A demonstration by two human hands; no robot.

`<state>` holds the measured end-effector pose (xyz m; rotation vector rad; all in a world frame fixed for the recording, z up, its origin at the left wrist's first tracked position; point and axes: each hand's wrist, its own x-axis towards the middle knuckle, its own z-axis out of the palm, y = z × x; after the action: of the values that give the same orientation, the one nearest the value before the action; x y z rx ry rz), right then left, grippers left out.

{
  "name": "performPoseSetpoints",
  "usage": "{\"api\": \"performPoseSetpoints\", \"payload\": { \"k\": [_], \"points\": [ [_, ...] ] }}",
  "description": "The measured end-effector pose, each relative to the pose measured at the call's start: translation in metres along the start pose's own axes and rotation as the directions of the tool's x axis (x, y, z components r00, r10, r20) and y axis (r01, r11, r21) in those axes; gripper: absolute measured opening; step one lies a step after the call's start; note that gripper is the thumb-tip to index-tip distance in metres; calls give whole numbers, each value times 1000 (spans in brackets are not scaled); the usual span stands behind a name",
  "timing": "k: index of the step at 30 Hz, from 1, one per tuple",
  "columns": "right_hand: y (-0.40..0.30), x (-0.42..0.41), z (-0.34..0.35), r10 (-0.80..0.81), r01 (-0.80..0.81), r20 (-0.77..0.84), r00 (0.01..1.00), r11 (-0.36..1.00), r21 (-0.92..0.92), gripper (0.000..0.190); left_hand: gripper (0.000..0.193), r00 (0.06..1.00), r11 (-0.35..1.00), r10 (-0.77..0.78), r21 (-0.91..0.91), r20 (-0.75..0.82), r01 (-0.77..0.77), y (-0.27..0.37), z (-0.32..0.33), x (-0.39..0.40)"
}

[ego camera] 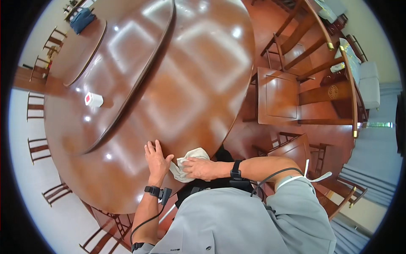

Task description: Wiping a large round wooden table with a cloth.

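A glossy brown wooden round table (187,104) spreads out before me, with light reflected in its top. My right hand (201,168) presses a crumpled white cloth (198,154) onto the tabletop close to the near edge. Part of the cloth is hidden under the palm and fingers. Just left of the cloth, my left hand (157,163) rests on the wood with its fingers apart and nothing in it. Its thumb points towards the cloth. Both wrists wear black straps with small devices and cables.
A raised round turntable (127,79) stands on the table and carries a white box (94,99) with a red mark. Farther off is a blue bag (81,20). Wooden chairs surround the table; one chair (279,95) is close on the right. A grey sofa (369,85) stands beyond it.
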<state>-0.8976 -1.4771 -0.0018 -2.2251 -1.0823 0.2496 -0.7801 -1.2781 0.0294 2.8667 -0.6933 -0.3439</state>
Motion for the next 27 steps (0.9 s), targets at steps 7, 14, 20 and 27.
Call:
{"api": "performPoseSetpoints", "payload": {
  "k": [7,14,20,27],
  "points": [
    [18,-83,-24,180,-204,-180,967,971,-126,46,89,996,997,83,0,39,-83,4,-6,16],
    [80,-152,-81,449,-522,-392,803,847,-97,49,99,992,993,102,-70,74,-96,44,-14,44],
    [151,-169,-129,535,-718,-604,590,690,-90,49,124,974,993,-23,116,226,-4,63,-14,45],
    [216,-142,-178,603,-781,-613,510,623,-36,46,119,988,994,-32,106,150,16,62,-16,42]
  ]
}}
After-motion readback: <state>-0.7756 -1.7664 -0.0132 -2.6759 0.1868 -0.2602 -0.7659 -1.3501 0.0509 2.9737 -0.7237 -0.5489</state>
